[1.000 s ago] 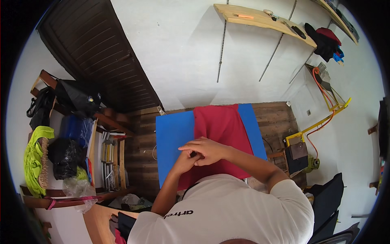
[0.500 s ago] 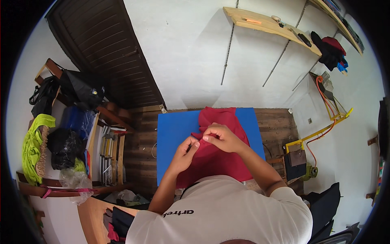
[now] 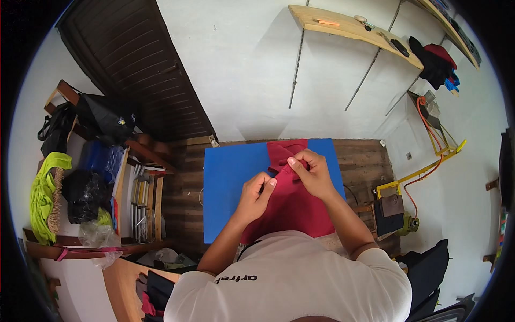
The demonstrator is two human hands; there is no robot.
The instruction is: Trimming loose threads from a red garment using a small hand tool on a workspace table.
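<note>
A dark red piece of cloth point(image 3: 298, 209), which looks like a garment, lies over the blue tabletop point(image 3: 222, 182) and hangs toward my body. Between my hands a folded edge of it is lifted and stretched. My left hand point(image 3: 256, 197) pinches that edge between thumb and fingers at its lower left end. Higher and farther right, my right hand point(image 3: 314, 174) pinches the same edge, its thumb lying on top of the cloth. A small gap separates the two hands. The cloth nearest me disappears behind my white shirt.
A wooden shelf point(image 3: 354, 29) with small items is fixed to the far wall. A dark door point(image 3: 123, 64) stands at the far left. Bags and clothes fill a rack point(image 3: 67, 91) on the left. A yellow metal frame point(image 3: 424, 174) with an orange hose stands at the right.
My hands have moved apart, the right one slightly to the right. The edge between them now shows stretched, and the cloth's far part has shifted and folded. The view has shifted a little.
</note>
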